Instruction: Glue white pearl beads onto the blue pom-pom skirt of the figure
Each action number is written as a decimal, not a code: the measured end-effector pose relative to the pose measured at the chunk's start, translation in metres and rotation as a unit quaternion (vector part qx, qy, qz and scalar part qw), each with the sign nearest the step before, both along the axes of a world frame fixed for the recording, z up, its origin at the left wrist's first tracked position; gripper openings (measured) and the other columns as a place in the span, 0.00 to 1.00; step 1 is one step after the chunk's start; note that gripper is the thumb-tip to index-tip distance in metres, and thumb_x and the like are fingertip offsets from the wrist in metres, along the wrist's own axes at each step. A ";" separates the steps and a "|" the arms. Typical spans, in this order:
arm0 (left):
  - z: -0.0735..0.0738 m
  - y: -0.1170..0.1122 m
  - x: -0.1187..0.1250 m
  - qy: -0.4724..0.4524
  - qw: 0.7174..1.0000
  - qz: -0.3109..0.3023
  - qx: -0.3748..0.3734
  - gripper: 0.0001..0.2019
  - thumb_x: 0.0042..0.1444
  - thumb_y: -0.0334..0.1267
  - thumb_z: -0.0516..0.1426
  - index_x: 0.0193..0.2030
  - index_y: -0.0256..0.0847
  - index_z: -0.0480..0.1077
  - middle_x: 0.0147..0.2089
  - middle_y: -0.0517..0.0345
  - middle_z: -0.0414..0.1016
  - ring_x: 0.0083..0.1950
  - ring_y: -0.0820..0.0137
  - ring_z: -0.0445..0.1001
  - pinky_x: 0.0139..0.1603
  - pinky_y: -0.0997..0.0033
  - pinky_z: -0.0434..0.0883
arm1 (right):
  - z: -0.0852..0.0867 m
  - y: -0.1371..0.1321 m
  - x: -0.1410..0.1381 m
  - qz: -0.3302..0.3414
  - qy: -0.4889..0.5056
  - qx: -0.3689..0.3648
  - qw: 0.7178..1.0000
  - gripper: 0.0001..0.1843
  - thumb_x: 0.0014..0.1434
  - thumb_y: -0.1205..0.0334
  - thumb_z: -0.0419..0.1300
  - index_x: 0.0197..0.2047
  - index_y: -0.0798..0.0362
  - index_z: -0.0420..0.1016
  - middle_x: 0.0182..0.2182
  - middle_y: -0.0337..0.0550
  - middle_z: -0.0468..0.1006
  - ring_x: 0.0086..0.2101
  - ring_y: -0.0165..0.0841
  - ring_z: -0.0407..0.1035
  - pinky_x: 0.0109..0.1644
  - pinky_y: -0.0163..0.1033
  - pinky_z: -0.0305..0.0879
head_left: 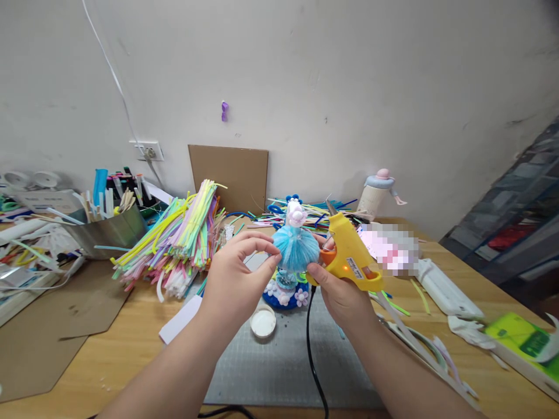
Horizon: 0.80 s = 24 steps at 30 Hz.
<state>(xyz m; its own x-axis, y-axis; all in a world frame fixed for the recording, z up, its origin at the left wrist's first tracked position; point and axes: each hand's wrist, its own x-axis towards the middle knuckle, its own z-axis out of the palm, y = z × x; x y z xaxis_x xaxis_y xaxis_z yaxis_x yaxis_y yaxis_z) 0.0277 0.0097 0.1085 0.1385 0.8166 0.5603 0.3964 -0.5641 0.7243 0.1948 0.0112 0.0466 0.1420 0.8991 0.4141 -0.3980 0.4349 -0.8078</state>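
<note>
One figurine with a fuzzy light-blue skirt (298, 250), pale flower-like head and dark-blue crown: between your two hands, long axis upright, leaning little if at all. Left hand (240, 276): thumb and forefinger tips brought close together at the skirt's left edge; whether a strand is pinched between them, you cannot tell from this view. Right hand (345, 297): closed around one yellow hot-glue gun (356, 256), indicator light glowing orange, metal nozzle (331, 206) aimed up and to the left, its tip above skirt level and right of the figurine's head, apart from it. Governing relation: the figurine lies directly right of your left fingertips and directly left of your right grip, the two hands about equally near; your right fingertips show at the skirt's right edge, contact uncertain. Below the skirt, between the wrists: one dark-blue round base (285, 299) set with pale flowers; its join to the figurine is partly hidden. Nearer you, below the left fingertips: one small round white dish (263, 322), on a grey cutting mat (266, 378). Below the right grip: one black cord (311, 349). Beyond the left hand: one bundle of pastel pipe cleaners (187, 233).
</note>
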 end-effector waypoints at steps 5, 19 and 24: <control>-0.002 0.000 0.000 0.004 1.000 -0.002 0.000 0.03 0.52 0.32 0.60 0.30 0.42 0.74 0.40 0.55 0.78 0.46 0.65 0.75 0.49 0.63 0.69 | -0.001 0.000 0.000 0.000 0.005 0.003 1.000 0.11 0.52 0.64 0.69 0.37 0.44 0.72 0.37 0.34 0.83 0.50 0.39 0.73 0.61 0.50 0.64; -0.016 -0.001 -0.013 -0.072 0.995 -0.024 -0.065 0.11 0.54 0.37 0.60 0.44 0.42 0.70 0.48 0.51 0.76 0.53 0.62 0.74 0.57 0.60 0.68 | -0.002 0.001 0.008 0.006 0.022 0.016 1.000 0.11 0.54 0.65 0.68 0.38 0.43 0.71 0.49 0.34 0.78 0.54 0.38 0.69 0.58 0.49 0.64; -0.035 0.003 -0.028 -0.034 0.993 0.036 -0.109 0.11 0.55 0.39 0.58 0.45 0.40 0.69 0.47 0.51 0.76 0.51 0.62 0.74 0.54 0.59 0.68 | -0.003 -0.005 0.021 -0.043 0.004 0.001 0.999 0.10 0.55 0.63 0.67 0.36 0.44 0.70 0.50 0.35 0.76 0.55 0.36 0.66 0.61 0.48 0.59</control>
